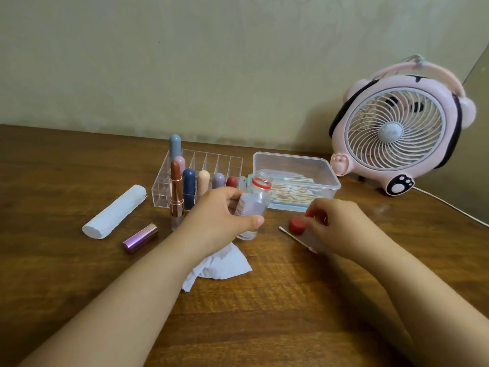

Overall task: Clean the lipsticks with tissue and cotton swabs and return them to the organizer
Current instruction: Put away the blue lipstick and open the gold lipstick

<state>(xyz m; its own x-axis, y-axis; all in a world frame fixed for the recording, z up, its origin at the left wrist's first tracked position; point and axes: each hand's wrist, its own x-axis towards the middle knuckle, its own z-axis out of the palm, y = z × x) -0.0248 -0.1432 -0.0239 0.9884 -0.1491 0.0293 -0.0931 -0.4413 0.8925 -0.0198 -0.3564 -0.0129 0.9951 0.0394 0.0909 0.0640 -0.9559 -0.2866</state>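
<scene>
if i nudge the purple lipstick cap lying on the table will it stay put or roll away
The purple lipstick cap lies on its side on the bare wooden table, so a sideways nudge would probably set it rolling. Its glossy metallic shell looks smooth, perhaps slippery to pinch. It seems hollow, so likely light. The left hand is nearest.

Desk (291,300) brown wood grain. Fan (397,128) pink, black trim, white grille. Bottle (252,205) clear with red neck ring; cap (297,225) red. Tissue roll (115,211) white, crumpled tissue (219,266) white. Lipstick lid (140,238) shiny purple. Open lipstick (176,189) rust-brown in rose-gold case. Organizer (211,161) clear; its tubes grey-blue, pink, navy, peach, lilac, dark red.
</scene>
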